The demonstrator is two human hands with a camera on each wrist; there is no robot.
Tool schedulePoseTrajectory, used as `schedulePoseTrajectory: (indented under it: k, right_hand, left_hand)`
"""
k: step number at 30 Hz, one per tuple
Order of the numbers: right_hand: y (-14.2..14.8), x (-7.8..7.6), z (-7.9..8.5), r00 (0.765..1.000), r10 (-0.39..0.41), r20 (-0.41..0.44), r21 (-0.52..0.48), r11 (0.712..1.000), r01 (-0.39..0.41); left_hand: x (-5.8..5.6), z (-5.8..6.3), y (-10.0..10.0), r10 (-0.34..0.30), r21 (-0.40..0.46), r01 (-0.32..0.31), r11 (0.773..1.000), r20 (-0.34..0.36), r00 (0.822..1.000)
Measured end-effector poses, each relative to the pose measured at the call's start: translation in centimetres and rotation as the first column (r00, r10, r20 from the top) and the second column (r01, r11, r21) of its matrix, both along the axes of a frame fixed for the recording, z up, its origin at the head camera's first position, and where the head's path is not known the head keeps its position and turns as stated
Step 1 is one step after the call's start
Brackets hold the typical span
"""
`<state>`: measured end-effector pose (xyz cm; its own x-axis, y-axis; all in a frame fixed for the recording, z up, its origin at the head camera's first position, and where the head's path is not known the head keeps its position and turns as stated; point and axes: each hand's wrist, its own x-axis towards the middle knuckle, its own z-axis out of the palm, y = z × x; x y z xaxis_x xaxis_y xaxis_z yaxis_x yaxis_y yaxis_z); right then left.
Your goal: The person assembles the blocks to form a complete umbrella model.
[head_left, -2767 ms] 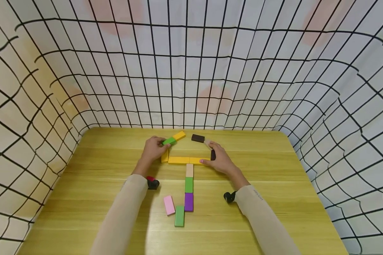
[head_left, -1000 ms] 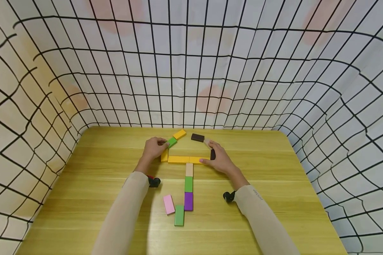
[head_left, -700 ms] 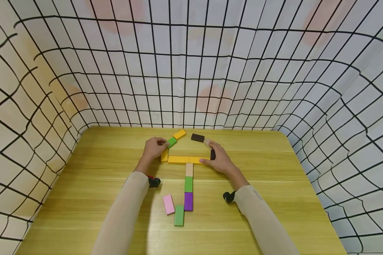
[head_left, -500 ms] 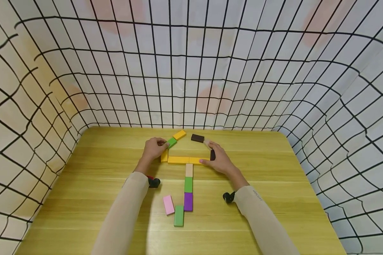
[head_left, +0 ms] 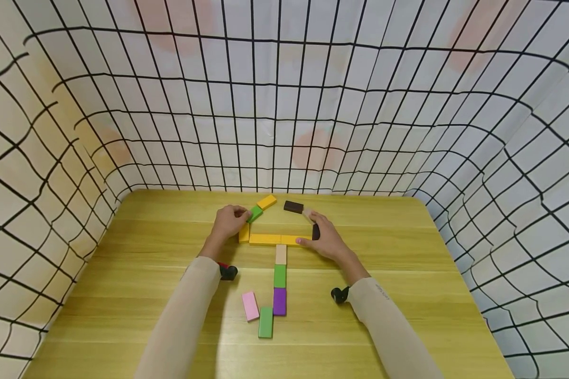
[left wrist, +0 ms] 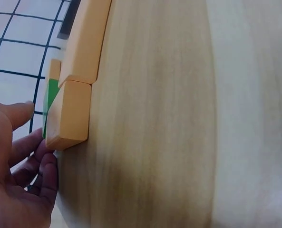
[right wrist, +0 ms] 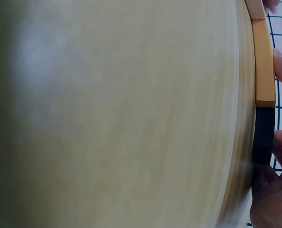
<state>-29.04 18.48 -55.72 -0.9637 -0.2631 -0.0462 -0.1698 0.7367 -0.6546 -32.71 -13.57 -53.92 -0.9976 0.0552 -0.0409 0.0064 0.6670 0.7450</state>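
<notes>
Several flat coloured blocks lie in an outline on the wooden table (head_left: 384,316). My left hand (head_left: 227,221) is at the near end of the green block (head_left: 256,212), thumb and fingers curled around that end, which is partly hidden. Just below the hand is a short yellow block (head_left: 244,234); in the left wrist view, fingertips sit right beside its end. My right hand (head_left: 329,237) spreads over the right corner. Its thumb rests on the right yellow block (head_left: 289,240), while its fingers touch the black block (right wrist: 264,135) and reach the beige block (head_left: 308,213).
At the back lie another yellow block (head_left: 267,201) and a dark brown block (head_left: 294,207). A column runs toward me: a beige block (head_left: 281,255), a green block (head_left: 280,276) and a purple block (head_left: 280,301). Pink (head_left: 250,306) and green (head_left: 265,322) blocks lie nearby. Black mesh (head_left: 275,105) encloses the table.
Since the oldest frame, the back green block has turned to a steeper slant and my left hand's fingers have shifted to its near end. During the last second both hands stay still.
</notes>
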Motion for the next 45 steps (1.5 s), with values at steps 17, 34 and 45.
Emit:
schedulePoseTrajectory:
  k: [17,34,45]
  right_hand:
    - [0.0,0.2,0.3,1.000,-0.001,0.015,-0.004,1.000,0.001]
    - [0.0,0.2,0.0,1.000,-0.006,0.006,-0.018,1.000,0.006]
    - [0.0,0.1,0.1,1.000,-0.008,0.003,-0.011,1.000,0.008]
  left_hand:
    - [-1.1,1.0,1.4,-0.180,-0.101,0.167,0.981,-0.135,0.974]
    - [-1.0,1.1,4.0,-0.326,-0.409,0.286,0.866,-0.030,0.945]
    - [-0.8,1.0,3.9,-0.370,-0.451,0.324,0.832,-0.015,0.929]
